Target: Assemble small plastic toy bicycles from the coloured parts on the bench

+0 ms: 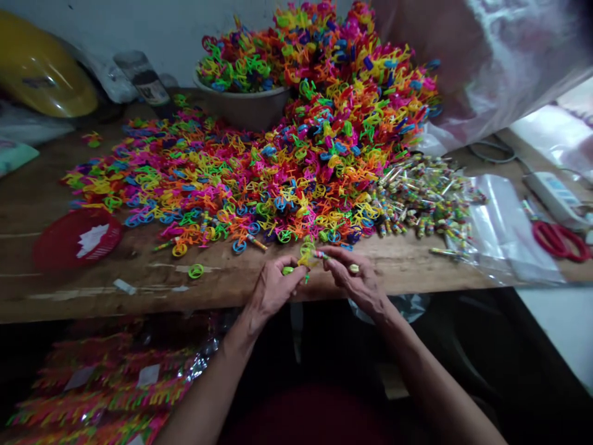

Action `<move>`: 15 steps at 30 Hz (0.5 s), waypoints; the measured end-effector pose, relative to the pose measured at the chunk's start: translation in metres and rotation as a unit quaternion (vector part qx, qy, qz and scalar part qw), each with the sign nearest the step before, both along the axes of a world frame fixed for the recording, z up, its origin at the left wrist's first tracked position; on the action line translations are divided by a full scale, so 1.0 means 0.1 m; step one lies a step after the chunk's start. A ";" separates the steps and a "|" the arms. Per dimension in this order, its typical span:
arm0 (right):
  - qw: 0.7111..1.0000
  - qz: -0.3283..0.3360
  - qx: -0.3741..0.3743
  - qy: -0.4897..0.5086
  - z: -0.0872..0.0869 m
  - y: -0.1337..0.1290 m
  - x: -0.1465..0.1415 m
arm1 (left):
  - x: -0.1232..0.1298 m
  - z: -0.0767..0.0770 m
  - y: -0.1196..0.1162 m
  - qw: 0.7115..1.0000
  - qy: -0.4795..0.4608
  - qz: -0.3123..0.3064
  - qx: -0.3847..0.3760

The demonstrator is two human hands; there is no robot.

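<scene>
Close to the table's front edge, my left hand (274, 282) is closed on a small yellow-green plastic toy (306, 253) with a ring-shaped part. My right hand (356, 276) pinches a small tube with a printed, multicoloured wrapper (320, 254), its end close to the toy; whether the two touch I cannot tell. Just beyond both hands spreads a big heap of bright plastic toy pieces (259, 167). Right of that heap lies a pile of similar wrapped tubes (421, 194). A lone green ring piece (196, 271) rests on the wood, left of my left hand.
A bowl (248, 108) filled with pieces stands at the back. On the left are a red lid-like dish (50, 241), a dark bottle (147, 83) and a yellow helmet (44, 68). Red-handled scissors (560, 241), a power strip (553, 194) and a clear plastic bag (498, 216) lie right.
</scene>
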State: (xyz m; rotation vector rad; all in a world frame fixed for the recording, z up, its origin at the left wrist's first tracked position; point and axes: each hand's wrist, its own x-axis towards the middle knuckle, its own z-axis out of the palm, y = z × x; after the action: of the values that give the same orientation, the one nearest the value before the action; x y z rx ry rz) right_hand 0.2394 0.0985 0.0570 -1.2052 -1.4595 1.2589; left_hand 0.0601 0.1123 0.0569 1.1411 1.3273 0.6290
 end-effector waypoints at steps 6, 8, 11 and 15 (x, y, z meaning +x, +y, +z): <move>0.979 0.005 0.180 -0.099 0.09 0.15 -0.05 | 0.01 0.07 -0.01 0.980 0.147 -0.071 0.114; 0.971 0.017 0.206 -0.123 0.09 0.15 -0.06 | 0.00 0.10 0.00 0.966 0.169 -0.072 0.181; 0.964 -0.025 0.225 -0.143 0.06 0.12 -0.06 | -0.01 0.16 0.02 0.936 0.225 -0.087 0.256; 0.962 0.006 0.223 -0.159 0.07 0.12 -0.03 | -0.01 0.21 0.04 0.956 0.186 -0.148 0.172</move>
State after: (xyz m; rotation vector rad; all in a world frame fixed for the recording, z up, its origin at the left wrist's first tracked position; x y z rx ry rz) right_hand 0.2361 0.1104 0.0640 -1.1175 -1.8637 0.7001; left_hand 0.0594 0.1165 0.0776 1.7741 1.3488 0.4439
